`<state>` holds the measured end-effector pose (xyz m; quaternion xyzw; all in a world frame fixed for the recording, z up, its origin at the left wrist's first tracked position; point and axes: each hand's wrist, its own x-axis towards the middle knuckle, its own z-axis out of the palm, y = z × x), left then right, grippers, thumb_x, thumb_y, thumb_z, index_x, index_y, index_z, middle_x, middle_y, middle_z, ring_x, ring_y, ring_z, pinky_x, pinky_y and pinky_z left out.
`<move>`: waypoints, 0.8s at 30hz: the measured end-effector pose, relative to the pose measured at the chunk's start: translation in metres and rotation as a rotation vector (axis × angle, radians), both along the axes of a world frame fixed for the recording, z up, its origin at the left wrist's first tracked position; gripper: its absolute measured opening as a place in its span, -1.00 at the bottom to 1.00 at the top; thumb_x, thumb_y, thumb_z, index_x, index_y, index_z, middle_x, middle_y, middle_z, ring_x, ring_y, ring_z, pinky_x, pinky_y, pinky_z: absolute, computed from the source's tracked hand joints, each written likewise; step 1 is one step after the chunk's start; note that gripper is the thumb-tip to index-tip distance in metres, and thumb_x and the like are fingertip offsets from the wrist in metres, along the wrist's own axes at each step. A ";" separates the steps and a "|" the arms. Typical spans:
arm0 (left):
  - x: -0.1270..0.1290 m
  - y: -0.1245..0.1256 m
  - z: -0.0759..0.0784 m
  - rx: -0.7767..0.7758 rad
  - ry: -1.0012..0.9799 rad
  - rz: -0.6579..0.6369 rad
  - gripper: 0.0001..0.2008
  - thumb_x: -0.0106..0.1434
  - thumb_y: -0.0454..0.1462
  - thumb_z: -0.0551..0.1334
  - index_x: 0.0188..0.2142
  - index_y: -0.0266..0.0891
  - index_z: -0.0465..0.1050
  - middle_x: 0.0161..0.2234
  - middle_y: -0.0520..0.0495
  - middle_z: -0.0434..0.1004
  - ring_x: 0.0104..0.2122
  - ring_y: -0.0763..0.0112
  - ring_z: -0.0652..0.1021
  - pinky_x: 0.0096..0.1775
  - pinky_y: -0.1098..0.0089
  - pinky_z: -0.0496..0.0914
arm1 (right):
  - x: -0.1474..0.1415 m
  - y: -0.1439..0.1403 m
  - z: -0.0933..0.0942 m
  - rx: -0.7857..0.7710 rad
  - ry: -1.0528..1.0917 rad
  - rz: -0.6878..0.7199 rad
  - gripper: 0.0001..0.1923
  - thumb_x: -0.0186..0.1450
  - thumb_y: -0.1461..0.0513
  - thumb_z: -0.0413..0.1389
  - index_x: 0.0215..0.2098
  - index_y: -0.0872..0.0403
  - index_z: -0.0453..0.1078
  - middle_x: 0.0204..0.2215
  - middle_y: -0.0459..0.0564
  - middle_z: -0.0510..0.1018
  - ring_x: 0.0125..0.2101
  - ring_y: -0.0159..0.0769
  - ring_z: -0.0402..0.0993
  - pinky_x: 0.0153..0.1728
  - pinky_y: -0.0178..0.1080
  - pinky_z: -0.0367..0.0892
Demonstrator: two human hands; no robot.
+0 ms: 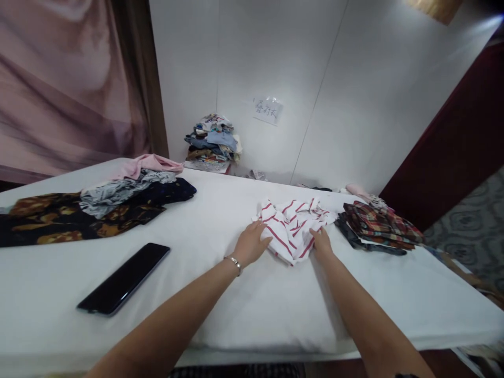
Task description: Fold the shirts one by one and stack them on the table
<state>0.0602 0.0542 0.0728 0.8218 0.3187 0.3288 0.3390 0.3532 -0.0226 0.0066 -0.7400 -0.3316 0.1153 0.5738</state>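
Red-striped white garment (293, 226) lies bunched on the white-covered table (252, 310), pinned at its near edge between both hands, seemingly to gather or flatten it. The left hand (252, 242) rests flat with fingers together against the cloth's left side; the right hand (322, 242) presses its right corner, though whether those fingers pinch fabric I cannot tell. Just past the right fingertips sits a folded plaid stack (380, 226); a black phone (124, 278) lies well left of the left fingers.

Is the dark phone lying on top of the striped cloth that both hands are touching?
No. The phone lies on the bare white table, well apart from the striped cloth under the left hand and right hand.
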 end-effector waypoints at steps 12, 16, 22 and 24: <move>0.051 0.004 -0.019 0.225 0.198 -0.181 -0.87 0.10 -0.41 0.26 -0.37 -0.17 0.52 -0.26 -0.16 0.59 -0.06 0.07 0.52 0.16 0.08 0.19 | -0.023 -0.005 0.003 -0.076 -0.114 -0.108 -0.11 0.11 0.18 0.03 0.41 0.14 -0.02 0.25 0.13 0.32 0.20 -0.12 0.31 0.18 -0.12 0.25; 0.042 0.008 -0.016 0.276 0.290 -0.114 -0.87 0.13 -0.41 0.22 -0.48 -0.19 0.47 -0.31 -0.19 0.59 -0.12 0.10 0.52 0.09 0.09 0.25 | -0.020 -0.006 0.001 0.005 -0.088 -0.076 -0.17 0.07 0.19 0.04 0.33 0.16 0.16 -0.02 0.13 0.54 -0.08 -0.15 0.50 -0.07 -0.16 0.43; -0.008 0.036 0.021 0.346 0.392 0.132 -0.76 0.23 -0.43 0.05 -0.32 -0.26 0.49 -0.20 -0.34 0.55 -0.05 0.00 0.49 0.09 -0.01 0.16 | -0.031 -0.010 0.006 0.075 0.149 0.105 -0.37 -0.02 0.07 0.17 -0.01 0.20 0.48 -0.63 -0.20 0.36 -0.59 -0.33 0.35 -0.51 -0.24 0.34; -0.035 0.041 0.032 0.398 0.425 0.240 -0.71 0.26 -0.41 -0.01 -0.23 -0.28 0.49 -0.16 -0.35 0.54 -0.05 -0.01 0.48 0.08 -0.01 0.16 | -0.041 -0.013 0.011 0.042 0.199 0.239 -0.47 -0.03 0.05 0.19 -0.16 0.19 0.52 -0.66 -0.16 0.41 -0.61 -0.34 0.35 -0.52 -0.25 0.32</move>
